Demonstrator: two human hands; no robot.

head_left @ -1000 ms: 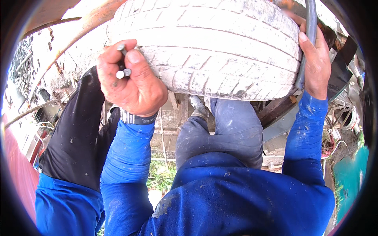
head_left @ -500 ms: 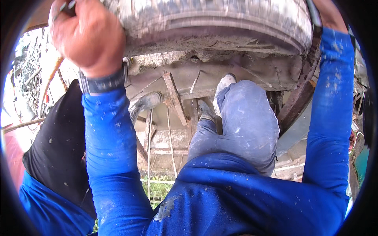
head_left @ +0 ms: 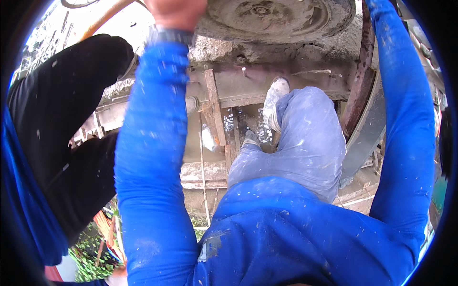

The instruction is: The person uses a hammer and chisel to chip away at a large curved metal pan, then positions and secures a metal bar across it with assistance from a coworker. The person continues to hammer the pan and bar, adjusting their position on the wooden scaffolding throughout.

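Observation:
My left hand [head_left: 174, 13] is at the top edge beside the left side of a mud-caked wheel [head_left: 267, 29]. The hand is blurred and its fingers are cut off by the frame, so its grip is hidden. My right arm [head_left: 403, 81], in a blue sleeve, reaches up along the right side. The right hand lies beyond the top edge. The wheel's dirty hub side faces me, above rough concrete [head_left: 224, 50]. My grey-trousered knee [head_left: 310, 119] is bent, with one boot [head_left: 275, 97] on the muddy ledge and the other lower down.
A person in black trousers [head_left: 57, 95] stands close on my left. Wooden strips [head_left: 215, 105] and thin rods [head_left: 202, 171] cross a trench of murky water [head_left: 210, 138]. A curved rusty beam [head_left: 360, 81] rises at right. A hand [head_left: 117, 277] shows at lower left.
The wheel has tipped up and away, showing its hub side instead of its tread. My left hand has moved up and to the right. My right hand has risen out of view. The neighbouring person's leg has come closer.

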